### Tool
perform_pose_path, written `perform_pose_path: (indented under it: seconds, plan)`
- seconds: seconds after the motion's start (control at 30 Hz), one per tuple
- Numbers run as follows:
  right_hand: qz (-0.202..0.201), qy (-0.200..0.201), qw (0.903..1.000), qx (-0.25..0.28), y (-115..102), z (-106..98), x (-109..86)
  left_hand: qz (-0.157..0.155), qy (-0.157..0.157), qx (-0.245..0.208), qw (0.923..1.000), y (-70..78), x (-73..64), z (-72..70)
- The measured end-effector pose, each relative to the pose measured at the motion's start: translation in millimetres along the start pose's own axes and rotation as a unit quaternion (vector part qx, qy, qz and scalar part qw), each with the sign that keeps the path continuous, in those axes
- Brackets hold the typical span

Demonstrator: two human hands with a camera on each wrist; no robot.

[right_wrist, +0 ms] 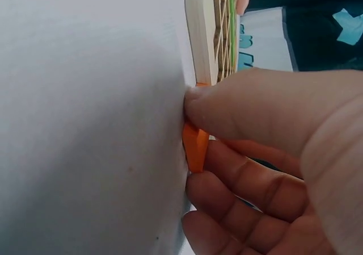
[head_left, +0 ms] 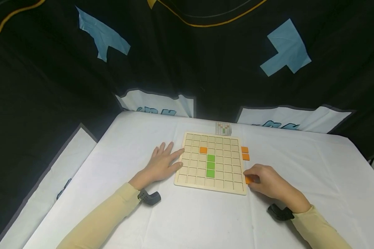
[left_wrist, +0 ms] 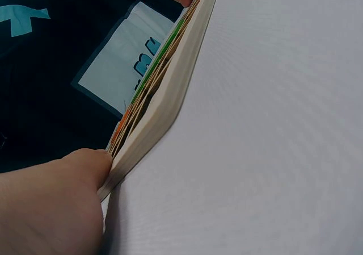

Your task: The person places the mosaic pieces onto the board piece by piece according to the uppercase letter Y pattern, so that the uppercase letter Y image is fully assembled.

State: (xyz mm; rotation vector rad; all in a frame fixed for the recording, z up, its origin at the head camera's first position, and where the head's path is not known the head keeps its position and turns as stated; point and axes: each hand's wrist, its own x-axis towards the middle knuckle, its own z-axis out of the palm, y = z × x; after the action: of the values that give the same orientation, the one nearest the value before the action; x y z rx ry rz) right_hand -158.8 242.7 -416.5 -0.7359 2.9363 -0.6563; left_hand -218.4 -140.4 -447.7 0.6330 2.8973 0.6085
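A pale wooden grid board (head_left: 227, 172) lies on the white table, with one orange tile (head_left: 203, 150) and a column of three green tiles (head_left: 210, 165) set in its squares. My left hand (head_left: 162, 165) rests flat with fingers spread, its thumb and index finger at the board's left edge. By the board's lower right edge, my right hand (head_left: 266, 180) pinches an orange square tile (right_wrist: 196, 147). In the right wrist view the thumb covers part of that tile, and the fingers curl behind it, low against the tablecloth.
Two more orange tiles (head_left: 245, 157) lie beside the board's upper right edge. Behind the board is a small card (head_left: 223, 128) printed with a coloured grid. White cloth covers the table (head_left: 187, 218), and a black curtain (head_left: 193, 62) hangs beyond its far edge.
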Motion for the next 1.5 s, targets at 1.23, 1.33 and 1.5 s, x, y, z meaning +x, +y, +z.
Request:
perform_pose_path:
  seconds: [1.23,1.33,1.5]
  plan:
    - [-0.023,0.024,0.9994,-0.009,5.0,0.6,-1.1,-0.002,-0.002,0.003,1.0,0.8,-0.8,-1.1]
    - [-0.024,0.022,0.9994,-0.01,5.2,0.8,-0.7,-0.004,-0.004,0.002,1.0,0.6,-0.3,-1.5]
    - [-0.02,0.02,0.9996,-0.009,4.9,0.9,-0.4,-0.003,-0.004,0.005,1.0,0.0,0.7,-1.1]
